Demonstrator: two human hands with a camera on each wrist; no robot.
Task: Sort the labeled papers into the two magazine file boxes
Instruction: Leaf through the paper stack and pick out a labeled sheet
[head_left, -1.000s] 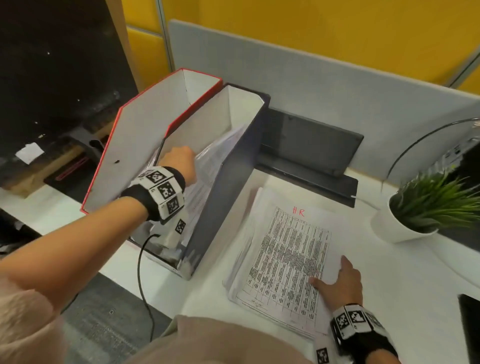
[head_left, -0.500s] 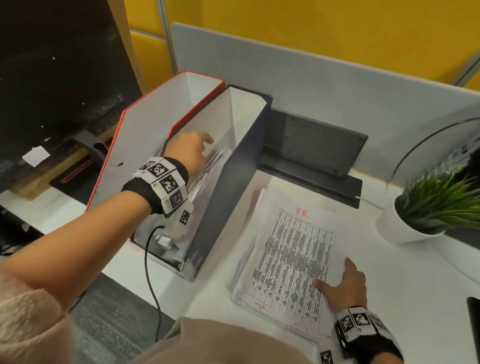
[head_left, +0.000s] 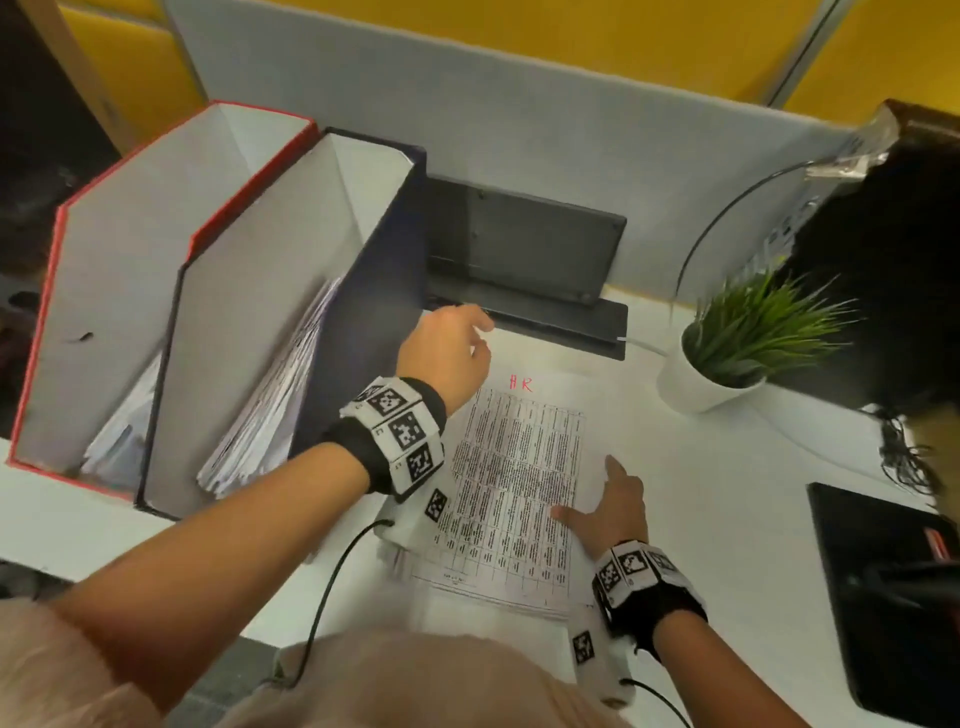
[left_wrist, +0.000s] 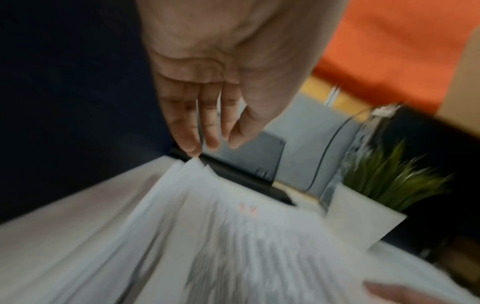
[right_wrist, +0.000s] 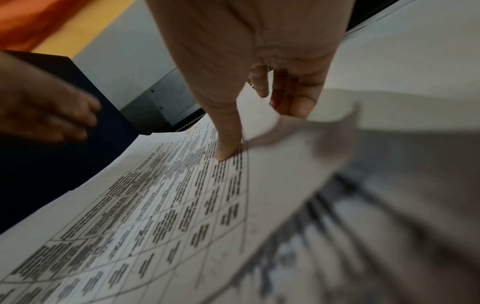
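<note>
White bench (head_left: 727, 493), grey partition behind. Two magazine file boxes stand side by side at the left: the red-edged box (head_left: 130, 270) outermost, the dark blue box (head_left: 395, 249) touching it on the inner side. Each holds sheets leaning inside — a thinner bundle low in the red one, a fuller sheaf (head_left: 275, 395) in the blue one. Just right of the blue box lies the stack of papers (head_left: 514, 493) flat on the bench, top sheet a printed table with "HR" (head_left: 521, 384) in red at its far edge. Left hand (head_left: 447, 353) hovers over the stack's far left corner, beside the blue box; the left wrist view shows fingers (left_wrist: 192, 133) straight and close together, thumb apart, tips just above the fanned sheet corners, nothing held — the view is blurred, so contact cannot be told. Right hand (head_left: 613, 509) sits at the stack's near right side: thumb (right_wrist: 228, 144) pressed flat on the top sheet, the other fingers (right_wrist: 293, 96) curled under a lifted edge of paper (right_wrist: 306, 127), pinching it. Beyond the stack, a dark grey stand (head_left: 524, 249) against the partition; to the right a white pot with a green plant (head_left: 748, 332). A black device (head_left: 883, 587) lies at the bench's right edge.
</note>
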